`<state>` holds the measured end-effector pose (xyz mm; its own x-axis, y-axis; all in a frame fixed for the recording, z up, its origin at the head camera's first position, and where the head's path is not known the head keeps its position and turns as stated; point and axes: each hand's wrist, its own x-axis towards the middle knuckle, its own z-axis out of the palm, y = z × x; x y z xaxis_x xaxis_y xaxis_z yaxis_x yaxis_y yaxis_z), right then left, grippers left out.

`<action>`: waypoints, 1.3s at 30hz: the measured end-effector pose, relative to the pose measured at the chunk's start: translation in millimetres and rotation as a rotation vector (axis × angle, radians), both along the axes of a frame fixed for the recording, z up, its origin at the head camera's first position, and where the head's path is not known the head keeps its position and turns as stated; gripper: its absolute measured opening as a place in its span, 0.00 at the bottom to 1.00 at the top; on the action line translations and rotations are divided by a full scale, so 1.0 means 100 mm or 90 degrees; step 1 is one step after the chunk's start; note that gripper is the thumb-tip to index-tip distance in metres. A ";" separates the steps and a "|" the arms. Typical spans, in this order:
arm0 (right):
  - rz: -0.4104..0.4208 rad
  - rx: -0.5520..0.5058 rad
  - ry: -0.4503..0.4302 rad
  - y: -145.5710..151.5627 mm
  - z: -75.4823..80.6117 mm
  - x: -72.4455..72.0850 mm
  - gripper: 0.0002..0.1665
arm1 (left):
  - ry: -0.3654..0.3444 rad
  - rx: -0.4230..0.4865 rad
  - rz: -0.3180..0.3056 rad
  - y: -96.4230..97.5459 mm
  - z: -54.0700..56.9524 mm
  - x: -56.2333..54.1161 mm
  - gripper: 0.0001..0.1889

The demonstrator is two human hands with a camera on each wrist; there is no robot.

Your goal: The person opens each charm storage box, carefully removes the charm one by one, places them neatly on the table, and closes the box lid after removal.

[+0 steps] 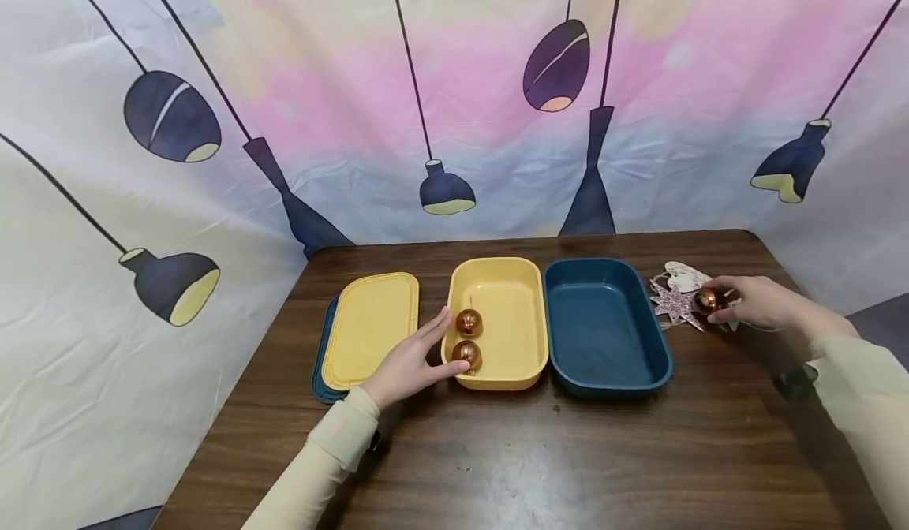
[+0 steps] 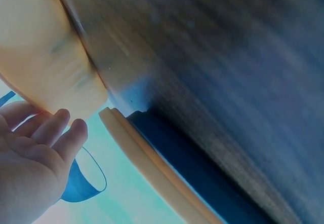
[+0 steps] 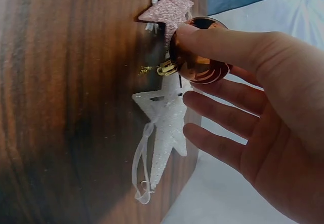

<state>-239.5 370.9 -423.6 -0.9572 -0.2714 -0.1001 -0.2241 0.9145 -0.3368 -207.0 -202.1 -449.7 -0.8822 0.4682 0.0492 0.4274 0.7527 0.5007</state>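
Note:
My right hand [image 1: 763, 305] pinches a shiny copper Christmas bauble [image 1: 706, 300] between thumb and fingers at the table's right side. In the right wrist view, the bauble's gold cap [image 3: 166, 68] points away from the palm, and a white glittery star [image 3: 164, 122] with a ribbon loop lies behind the fingers. A pink glitter star [image 1: 671, 304] and a whitish heart [image 1: 686, 277] lie beside that bauble. My left hand [image 1: 408, 366], fingers extended, is at the left rim of the yellow container [image 1: 507, 317]. Its thumb reaches over the rim by the nearer of two copper baubles [image 1: 469, 322] inside.
A dark blue container [image 1: 604, 333] stands right against the yellow one, between the hands. To the left, a yellow lid [image 1: 375, 326] lies on a blue lid [image 1: 329, 356]. All of it is on a dark wooden table [image 1: 540, 467], with a printed cloth hanging behind.

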 end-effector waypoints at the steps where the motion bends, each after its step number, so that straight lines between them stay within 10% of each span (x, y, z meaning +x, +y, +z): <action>1: 0.000 0.000 -0.001 0.00 -0.01 0.01 0.39 | 0.000 -0.001 -0.001 0.00 0.00 0.00 0.53; 39: 0.038 -0.023 -0.008 -0.03 0.04 0.05 0.46 | 0.000 0.001 0.000 -0.01 0.02 0.03 0.53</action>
